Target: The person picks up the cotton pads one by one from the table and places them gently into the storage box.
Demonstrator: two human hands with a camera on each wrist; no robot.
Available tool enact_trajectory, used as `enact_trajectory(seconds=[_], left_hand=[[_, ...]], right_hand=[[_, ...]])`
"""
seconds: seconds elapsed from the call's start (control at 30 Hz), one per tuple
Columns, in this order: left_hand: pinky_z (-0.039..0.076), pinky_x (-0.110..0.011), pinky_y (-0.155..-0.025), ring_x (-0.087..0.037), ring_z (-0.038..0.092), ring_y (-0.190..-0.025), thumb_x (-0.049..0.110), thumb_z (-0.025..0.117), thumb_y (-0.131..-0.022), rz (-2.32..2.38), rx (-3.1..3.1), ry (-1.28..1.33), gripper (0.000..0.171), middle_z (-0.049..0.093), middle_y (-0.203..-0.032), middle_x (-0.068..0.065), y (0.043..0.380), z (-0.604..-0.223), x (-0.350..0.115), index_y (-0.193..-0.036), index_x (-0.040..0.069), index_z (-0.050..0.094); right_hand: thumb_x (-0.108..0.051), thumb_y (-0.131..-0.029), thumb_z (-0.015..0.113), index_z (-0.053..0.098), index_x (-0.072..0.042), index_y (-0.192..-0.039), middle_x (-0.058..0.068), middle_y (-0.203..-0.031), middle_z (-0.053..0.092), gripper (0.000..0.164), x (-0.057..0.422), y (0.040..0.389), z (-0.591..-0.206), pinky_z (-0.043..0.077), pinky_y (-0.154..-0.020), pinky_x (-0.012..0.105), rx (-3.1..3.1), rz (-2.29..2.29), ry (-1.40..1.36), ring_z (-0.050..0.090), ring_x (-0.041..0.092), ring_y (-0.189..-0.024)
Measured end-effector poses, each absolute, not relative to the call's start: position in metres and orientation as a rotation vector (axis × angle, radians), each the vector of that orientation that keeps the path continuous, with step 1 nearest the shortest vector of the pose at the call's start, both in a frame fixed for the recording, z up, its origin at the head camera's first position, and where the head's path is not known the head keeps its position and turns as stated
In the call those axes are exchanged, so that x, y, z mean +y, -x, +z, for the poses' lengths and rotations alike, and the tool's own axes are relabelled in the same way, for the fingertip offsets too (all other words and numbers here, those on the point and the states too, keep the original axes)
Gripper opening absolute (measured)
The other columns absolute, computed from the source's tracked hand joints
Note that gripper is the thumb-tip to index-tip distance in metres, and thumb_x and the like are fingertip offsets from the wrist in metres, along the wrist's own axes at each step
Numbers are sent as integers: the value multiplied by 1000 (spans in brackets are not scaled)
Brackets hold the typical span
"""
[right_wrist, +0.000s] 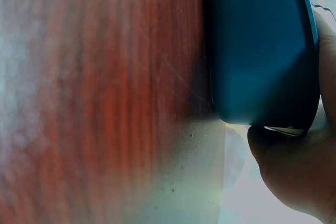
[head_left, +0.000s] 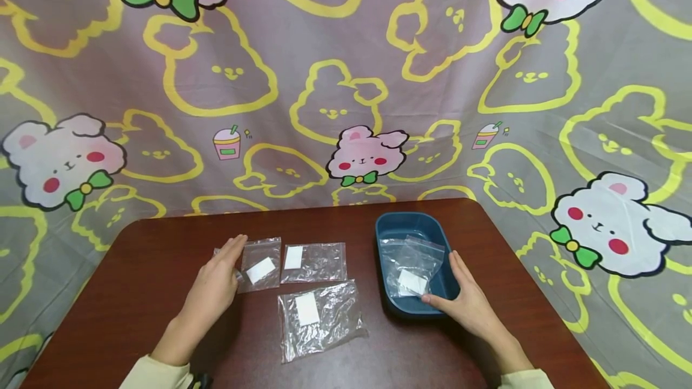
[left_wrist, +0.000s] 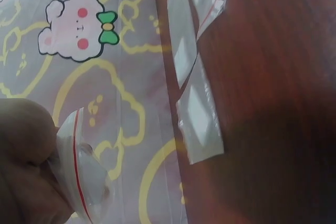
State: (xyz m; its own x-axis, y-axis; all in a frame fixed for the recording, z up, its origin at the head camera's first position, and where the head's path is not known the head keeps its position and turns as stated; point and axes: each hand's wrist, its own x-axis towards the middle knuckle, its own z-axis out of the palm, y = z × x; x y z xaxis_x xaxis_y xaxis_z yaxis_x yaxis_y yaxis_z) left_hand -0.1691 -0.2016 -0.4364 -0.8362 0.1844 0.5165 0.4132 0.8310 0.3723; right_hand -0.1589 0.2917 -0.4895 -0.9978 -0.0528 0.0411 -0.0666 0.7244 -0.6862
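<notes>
My left hand [head_left: 213, 278] is over the left part of the table and pinches a small clear zip bag [left_wrist: 79, 169] with a red seal line. In the head view the hand hides most of that bag. Beside it lie a small zip bag [head_left: 261, 257] with a white slip, another zip bag [head_left: 316, 263] and a larger clear bag [head_left: 335, 323], each with a white piece inside. My right hand [head_left: 470, 299] holds the near right corner of a blue plastic bin [head_left: 381, 257], thumb [right_wrist: 268, 148] at its near end, fingers along its right side. Clear zip bags [head_left: 413, 263] lie in the bin.
The dark red-brown wooden table [head_left: 162, 269] has rounded back corners. A patterned cloth [head_left: 303, 107] with yellow outlines and cartoon animals hangs behind the table and along its sides. The bin stands toward the table's right edge.
</notes>
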Motion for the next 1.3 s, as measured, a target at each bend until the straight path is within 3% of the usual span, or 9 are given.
enact_trajectory(seconds=[0.67, 0.93, 1.3], left_hand=[[47, -63, -95, -49, 54, -122, -19, 46, -82, -674, -2594, 390, 60, 53, -139, -29, 190, -431, -206, -141, -8, 50], [45, -62, -100, -47, 52, -126, -17, 48, -89, -681, -2628, 404, 55, 52, -142, -28, 198, -432, -192, -142, -7, 49], [49, -59, -95, -44, 53, -127, -20, 50, -82, -686, -2621, 457, 62, 53, -142, -26, 208, -436, -164, -142, -5, 51]], right_hand=[[-55, -76, 83, 11, -1, -160, 20, -166, 8, 123, 292, 158, -489, 24, -110, 72, -2897, 1142, -107, 15, 44, -149], [-53, -77, 83, 11, -2, -161, 20, -166, 8, 122, 290, 158, -487, 25, -110, 71, -2894, 1152, -107, 15, 44, -149], [-54, -76, 84, 13, -2, -160, 20, -166, 9, 122, 291, 159, -488, 25, -111, 70, -2882, 1142, -107, 16, 44, -149]])
